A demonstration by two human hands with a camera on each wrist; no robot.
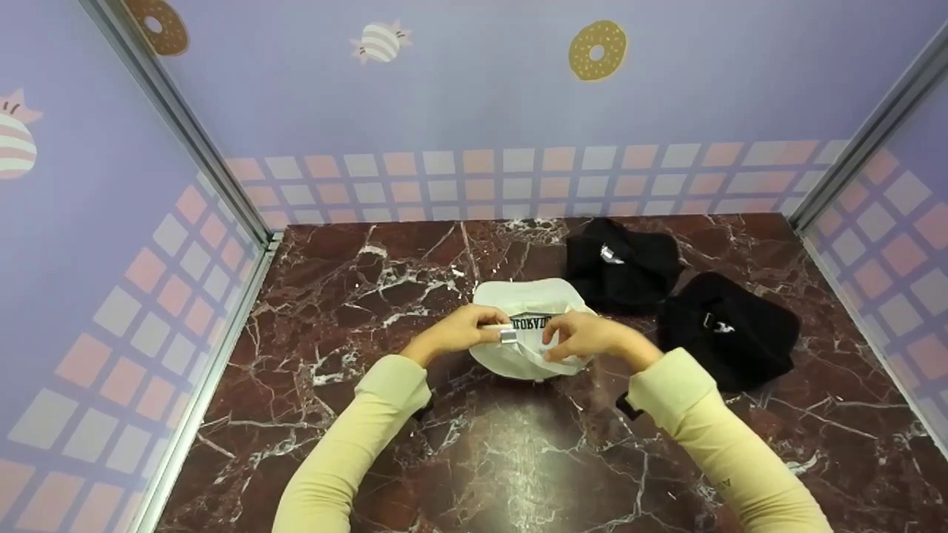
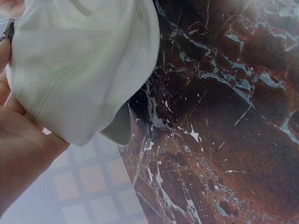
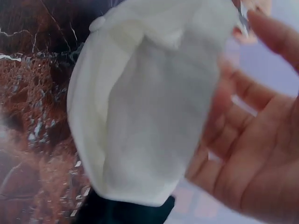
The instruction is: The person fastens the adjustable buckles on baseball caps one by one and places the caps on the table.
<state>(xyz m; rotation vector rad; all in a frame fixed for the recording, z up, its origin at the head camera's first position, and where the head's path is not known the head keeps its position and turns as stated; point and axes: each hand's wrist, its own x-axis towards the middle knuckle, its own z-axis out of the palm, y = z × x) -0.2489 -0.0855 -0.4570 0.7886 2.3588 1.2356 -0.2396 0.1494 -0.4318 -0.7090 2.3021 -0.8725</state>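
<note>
A white baseball cap, its visor away from me, has dark lettering partly covered by the hands. My left hand grips the cap's left side, with the thumb at a silver strap buckle. In the left wrist view, fingers lie along the edge of the white crown. On the other side, my right hand has loosely bent fingers beside the cap. Its thumb stands apart from the fabric in the right wrist view, while the other fingers reach the cap's edge.
Two black caps, one farther back and one nearer, lie to the right on the dark red marbled tabletop. Purple panels with pink and white squares enclose the back and both sides.
</note>
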